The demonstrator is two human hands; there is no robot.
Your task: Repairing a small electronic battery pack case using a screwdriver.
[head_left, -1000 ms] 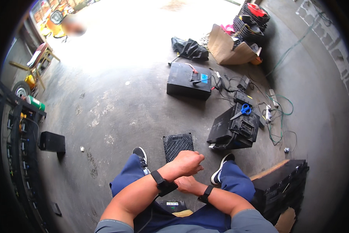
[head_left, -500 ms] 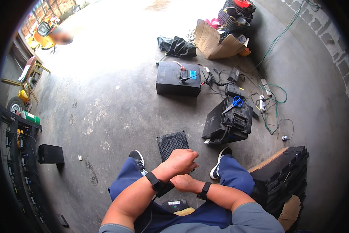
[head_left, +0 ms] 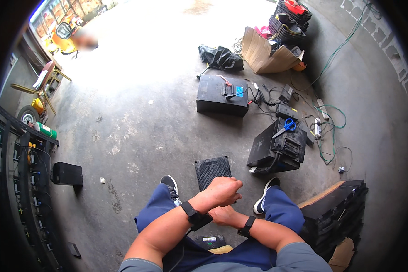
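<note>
My left hand (head_left: 223,191) is closed, held out past my right hand and above a flat black textured panel (head_left: 211,167) that lies on the floor between my feet. Closer to my body, my right hand (head_left: 224,216) is closed too, just below the left one. Whatever the fingers pinch, if anything, is hidden or too small to name. Between my thighs, partly covered by my arms and trousers, sits a dark object with a white label (head_left: 209,239), and beside it something pale yellow (head_left: 221,250).
Ahead on the right stands a black box (head_left: 276,147) with blue-handled scissors (head_left: 287,128) on top. Another black box (head_left: 219,106) is farther off, near cables and power strips (head_left: 317,128). Stacked black panels (head_left: 333,204) lie at my right, a black rack (head_left: 29,181) at my left.
The whole view has shifted, so the scene sits farther right and slightly lower. Both hands keep nearly the same closed pose over the panel.
</note>
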